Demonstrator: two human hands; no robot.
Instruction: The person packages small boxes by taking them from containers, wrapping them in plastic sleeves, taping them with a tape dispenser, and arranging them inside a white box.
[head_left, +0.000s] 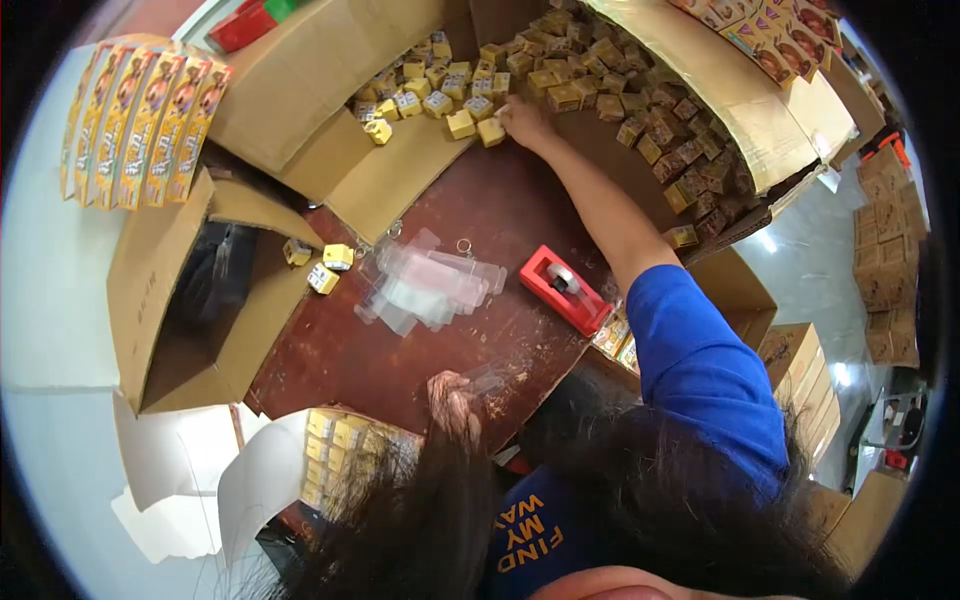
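My right hand (527, 125) reaches to the far side of the table, its fingers closed at a small yellow box (491, 132) near the edge of a big open carton (365, 190). Many more small yellow boxes (438, 103) lie loose around it. My left hand (455, 405) rests low over the dark red table (340, 350), beside a clear plastic piece (487, 383); what its fingers hold, if anything, is too unclear to tell. Between the hands lies a loose pile of clear plastic sleeves (430, 285).
A red tape dispenser (565, 290) sits right of the sleeves. Two yellow boxes (330, 268) lie by an open carton (150, 300) at left. A white box with rows of yellow boxes (335, 450) is at lower left. Printed packages (145, 125) stand at upper left.
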